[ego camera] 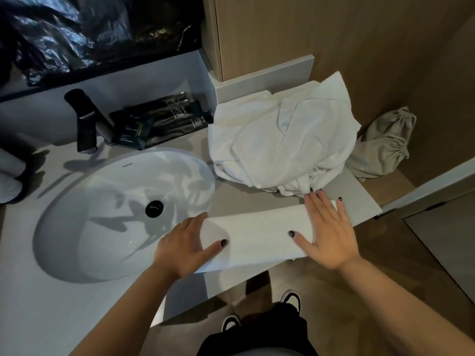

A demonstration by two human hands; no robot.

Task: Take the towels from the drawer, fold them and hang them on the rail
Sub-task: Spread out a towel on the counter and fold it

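Towel (259,236), folded into a long white strip, lies on the counter (359,191) just right of the sink (84,201), its left end reaching over the sink's rim. Both hands press on it, probably to flatten the fold and keep the layers from springing apart. The left hand (185,245) holds the end nearest the sink, thumb on top and fingers tucked under the edge, so it looks ready to lift or turn that end. The right hand (326,229) lies flat with fingers spread on the end farthest from the sink, gripping nothing, just pinning it down. Behind the strip, right of the sink, a loose heap of white towels (280,140) waits, likely the ones not yet folded. A grey cloth bag (385,145) slumps beyond the heap. Behind the sink stand a dark tap (82,119) and black packets (159,119). Wood-look walls and floor close the room; no rail shows
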